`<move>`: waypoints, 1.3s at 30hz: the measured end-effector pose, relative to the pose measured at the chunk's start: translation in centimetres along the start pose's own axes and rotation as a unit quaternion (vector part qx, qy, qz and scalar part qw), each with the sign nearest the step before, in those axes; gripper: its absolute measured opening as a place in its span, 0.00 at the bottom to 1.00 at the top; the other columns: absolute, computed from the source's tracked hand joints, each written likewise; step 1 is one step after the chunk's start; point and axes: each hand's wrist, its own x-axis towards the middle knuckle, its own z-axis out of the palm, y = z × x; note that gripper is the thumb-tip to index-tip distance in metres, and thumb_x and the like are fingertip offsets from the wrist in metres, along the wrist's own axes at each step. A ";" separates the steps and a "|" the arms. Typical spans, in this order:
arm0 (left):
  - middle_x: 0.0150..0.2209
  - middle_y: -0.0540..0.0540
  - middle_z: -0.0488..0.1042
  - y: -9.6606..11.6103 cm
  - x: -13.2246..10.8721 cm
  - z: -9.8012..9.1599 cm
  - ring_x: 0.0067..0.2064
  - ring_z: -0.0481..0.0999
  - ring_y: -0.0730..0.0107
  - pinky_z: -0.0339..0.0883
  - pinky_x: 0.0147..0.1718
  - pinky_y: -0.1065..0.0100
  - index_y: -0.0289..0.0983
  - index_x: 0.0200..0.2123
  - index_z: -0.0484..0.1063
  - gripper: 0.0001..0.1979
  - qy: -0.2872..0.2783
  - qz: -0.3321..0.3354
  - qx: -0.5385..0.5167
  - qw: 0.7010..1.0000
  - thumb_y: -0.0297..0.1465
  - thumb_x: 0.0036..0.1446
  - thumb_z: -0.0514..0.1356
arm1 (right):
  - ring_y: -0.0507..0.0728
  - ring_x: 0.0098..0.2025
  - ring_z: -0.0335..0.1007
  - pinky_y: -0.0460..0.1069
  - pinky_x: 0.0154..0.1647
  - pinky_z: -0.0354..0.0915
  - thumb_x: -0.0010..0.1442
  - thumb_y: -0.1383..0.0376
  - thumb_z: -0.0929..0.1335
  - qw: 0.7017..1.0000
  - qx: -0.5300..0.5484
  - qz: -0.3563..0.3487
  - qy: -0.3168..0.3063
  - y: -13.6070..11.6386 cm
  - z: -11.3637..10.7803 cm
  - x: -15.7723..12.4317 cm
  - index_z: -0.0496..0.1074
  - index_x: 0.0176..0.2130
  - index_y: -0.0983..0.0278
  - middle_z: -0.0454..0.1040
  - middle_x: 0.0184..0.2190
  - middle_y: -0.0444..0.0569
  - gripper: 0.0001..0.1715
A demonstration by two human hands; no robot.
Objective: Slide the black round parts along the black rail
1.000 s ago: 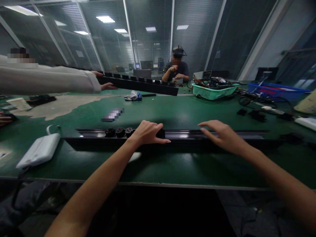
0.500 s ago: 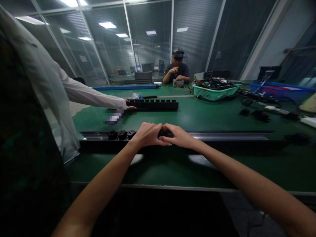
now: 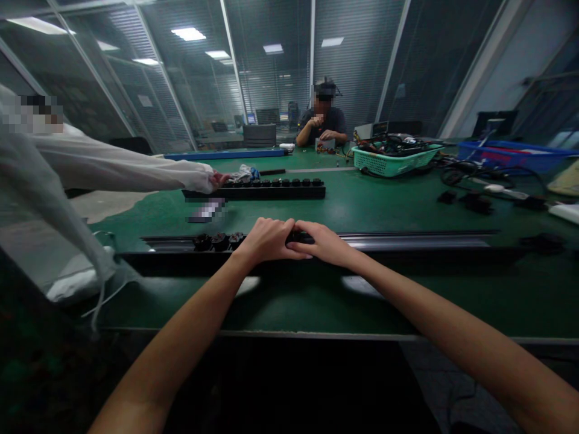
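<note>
My left hand (image 3: 268, 240) and my right hand (image 3: 324, 242) meet over a long black metal channel (image 3: 407, 242), fingers curled inward. Between them they grip a black socket module (image 3: 300, 237), mostly covered by the fingers. To the left of my left hand, several round black socket modules (image 3: 220, 242) sit in a row in the channel. The channel lies crosswise on the green table (image 3: 312, 307), its right part showing a bare grey inside.
Beyond the channel lies a second black strip (image 3: 271, 191) with a row of sockets, a co-worker's hand (image 3: 219, 179) at its left end. A phone (image 3: 207, 210) lies nearer. A green basket of cables (image 3: 389, 161) and a blue bin (image 3: 511, 158) stand right. Another person (image 3: 322, 117) sits opposite.
My hands stay closed together at the same spot on the channel. The co-worker at left has shifted left and leaned back, the hand moving to the second strip's left end.
</note>
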 end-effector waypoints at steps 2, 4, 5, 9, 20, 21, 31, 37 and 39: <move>0.34 0.38 0.79 0.0 0.0 0.1 0.36 0.79 0.52 0.57 0.29 0.65 0.35 0.39 0.69 0.36 0.002 -0.001 0.001 1.000 0.63 0.50 0.51 | 0.57 0.45 0.69 0.52 0.46 0.61 0.61 0.55 0.67 1.000 -0.001 0.001 -0.002 -0.1 0.0 0.0 0.70 0.46 0.61 0.75 0.44 0.50 0.17; 0.34 0.38 0.79 0.0 0.0 0.2 0.36 0.79 0.52 0.57 0.29 0.65 0.35 0.38 0.69 0.35 0.003 -0.003 0.003 1.000 0.62 0.51 0.52 | 0.57 0.45 0.69 0.52 0.46 0.61 0.61 0.56 0.67 1.000 -0.006 0.004 -0.002 -0.1 0.1 0.1 0.70 0.46 0.61 0.75 0.45 0.50 0.16; 0.34 0.38 0.79 0.0 0.0 0.2 0.36 0.79 0.52 0.58 0.29 0.65 0.35 0.38 0.69 0.34 0.003 -0.003 0.004 1.000 0.62 0.51 0.52 | 0.57 0.46 0.69 0.52 0.46 0.61 0.61 0.57 0.67 1.000 -0.011 0.005 -0.002 -0.1 0.1 0.1 0.70 0.47 0.62 0.74 0.45 0.51 0.16; 0.35 0.37 0.79 0.1 0.0 0.1 0.36 0.79 0.51 0.59 0.30 0.64 0.34 0.38 0.70 0.31 -0.003 -0.003 0.005 1.000 0.59 0.52 0.53 | 0.57 0.46 0.68 0.52 0.47 0.61 0.60 0.58 0.67 0.999 -0.031 0.010 0.002 0.0 0.4 0.4 0.70 0.47 0.63 0.74 0.45 0.52 0.17; 0.38 0.38 0.79 0.2 0.1 -0.2 0.37 0.79 0.54 0.59 0.30 0.66 0.36 0.37 0.70 0.28 -0.007 0.002 -0.011 1.000 0.56 0.51 0.56 | 0.59 0.44 0.67 0.52 0.44 0.60 0.60 0.57 0.65 0.994 -0.097 0.037 0.016 -0.6 0.8 0.0 0.67 0.44 0.64 0.73 0.43 0.53 0.15; 0.38 0.38 0.79 0.2 0.1 -0.1 0.37 0.79 0.54 0.58 0.30 0.66 0.36 0.37 0.70 0.28 -0.007 0.001 -0.011 1.000 0.56 0.51 0.56 | 0.59 0.44 0.67 0.52 0.44 0.60 0.60 0.57 0.65 0.994 -0.099 0.037 0.015 -0.7 0.8 0.0 0.67 0.44 0.64 0.73 0.43 0.53 0.15; 0.37 0.39 0.79 0.0 0.1 0.0 0.36 0.79 0.55 0.55 0.29 0.67 0.36 0.36 0.70 0.27 -0.002 0.006 -0.013 1.000 0.56 0.51 0.57 | 0.58 0.43 0.65 0.52 0.43 0.61 0.58 0.58 0.65 0.994 -0.098 0.036 0.028 -1.0 0.9 0.0 0.66 0.41 0.63 0.70 0.39 0.51 0.12; 0.38 0.39 0.80 0.1 0.0 -0.2 0.37 0.79 0.54 0.56 0.28 0.67 0.36 0.37 0.70 0.27 -0.003 0.011 -0.015 1.000 0.56 0.52 0.56 | 0.60 0.46 0.57 0.55 0.48 0.61 0.57 0.54 0.67 0.990 -0.119 0.035 0.071 -0.5 1.0 -0.1 0.67 0.39 0.61 0.61 0.40 0.51 0.15; 0.36 0.40 0.80 0.1 0.0 -0.2 0.37 0.79 0.54 0.55 0.28 0.67 0.36 0.37 0.70 0.27 -0.005 0.012 -0.013 1.000 0.56 0.52 0.56 | 0.60 0.45 0.56 0.56 0.48 0.61 0.57 0.51 0.67 0.988 -0.128 0.042 0.079 -0.5 0.9 -0.1 0.68 0.39 0.61 0.59 0.39 0.51 0.18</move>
